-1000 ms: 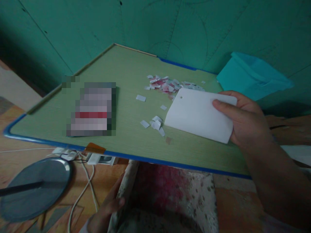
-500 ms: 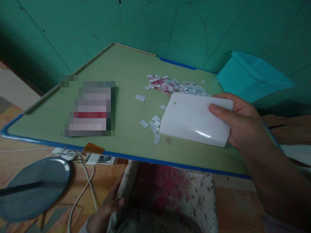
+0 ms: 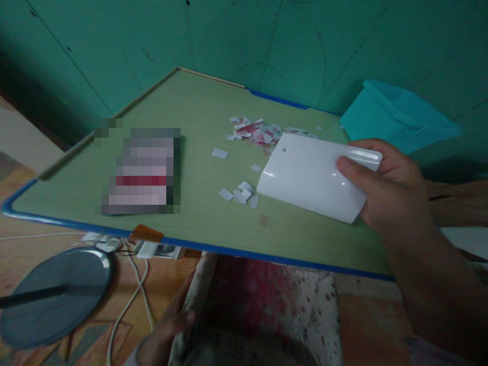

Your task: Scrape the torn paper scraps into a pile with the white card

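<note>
My right hand grips a white, glossy plastic scraper with a small hole in one corner, thumb on top and fingers underneath. The scraper is tilted over the green tabletop and covers part of what lies behind it. Just beyond its far edge is a pile of white and pink paper scraps. A small cluster of white scraps lies by its left edge. Below the table, my left hand is closed on the side of an open container with a floral pattern.
A pixelated flat object lies on the table's left. A turquoise bin stands at the back right, by the green wall. White cables, a power strip and a dark round base are at lower left.
My right hand has moved the scraper right and slightly away from the table's front edge. A loose front scrap now lies against the small cluster. My left hand stays put.
</note>
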Demonstrator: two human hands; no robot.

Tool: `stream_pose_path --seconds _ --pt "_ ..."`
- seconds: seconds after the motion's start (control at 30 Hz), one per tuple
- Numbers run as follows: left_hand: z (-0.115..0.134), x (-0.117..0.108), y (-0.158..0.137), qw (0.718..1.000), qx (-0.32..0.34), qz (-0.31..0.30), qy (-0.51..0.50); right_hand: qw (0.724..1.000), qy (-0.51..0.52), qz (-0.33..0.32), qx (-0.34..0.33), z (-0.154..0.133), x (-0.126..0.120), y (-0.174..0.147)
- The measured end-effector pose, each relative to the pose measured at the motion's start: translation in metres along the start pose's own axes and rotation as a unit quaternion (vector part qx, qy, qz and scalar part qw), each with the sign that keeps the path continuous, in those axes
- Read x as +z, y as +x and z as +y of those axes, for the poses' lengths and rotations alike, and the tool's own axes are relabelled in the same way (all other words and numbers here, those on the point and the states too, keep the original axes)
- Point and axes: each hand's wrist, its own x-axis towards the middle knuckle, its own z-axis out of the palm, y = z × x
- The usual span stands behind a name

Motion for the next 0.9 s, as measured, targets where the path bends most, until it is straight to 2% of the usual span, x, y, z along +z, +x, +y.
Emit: stream_pose_path --seconds 0.17,0.33,0.53,0.63,0.7,0.8,0.9 --pt "-0.001 0.0 0.002 1.0 0.002 0.015 0.01 0.998 0.015 -0.056 0.033 -0.001 0.002 -0.002" --pt "0.004 0.005 0.0 1.0 -0.003 -0.005 0.011 0.994 0.069 -0.055 0.066 -0.004 0.004 -0.001" --pt "0.011 0.02 -0.004 0.992 0.013 -0.103 -0.079 0.989 0.093 -0.075 0.086 -0.007 0.006 -0.003" --pt "0.012 0.023 -0.005 0.986 -0.004 -0.124 -0.111 0.985 0.112 -0.082 0.103 -0.01 0.008 -0.003" --pt "0.01 0.021 -0.004 0.988 -0.004 -0.115 -0.105 0.987 0.111 -0.07 0.092 -0.01 0.008 -0.003" --pt "0.006 0.015 -0.001 0.996 0.023 -0.065 -0.062 0.992 0.093 -0.054 0.071 -0.009 0.009 -0.003" --pt "0.004 0.011 0.001 0.998 0.017 -0.04 -0.037 0.99 0.088 -0.067 0.085 -0.009 0.009 -0.004"
